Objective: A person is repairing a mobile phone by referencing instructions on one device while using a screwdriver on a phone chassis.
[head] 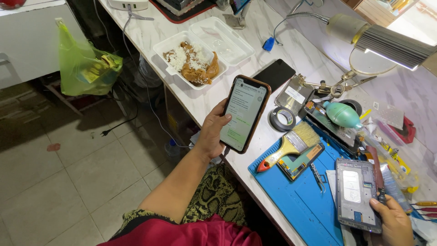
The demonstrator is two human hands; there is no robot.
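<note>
My left hand (212, 132) holds a smartphone (245, 113) with a lit screen upright, above the edge of the white workbench (150, 32). My right hand (395, 222) rests at the lower right, gripping a small dark tool (381, 197), and touches the opened phone frame (357, 193) lying on the blue work mat (300, 200). A paintbrush (291, 145) with a yellow and red handle lies across a small phone part (301, 160) on the mat's near corner.
A white foam box of rice and food (191, 61) sits open further along the bench. A black phone (274, 74), a tape roll (282, 118), a green air blower (342, 114), tweezers (317, 176) and a desk lamp (387, 41) crowd the bench. A green plastic bag (84, 66) hangs at left.
</note>
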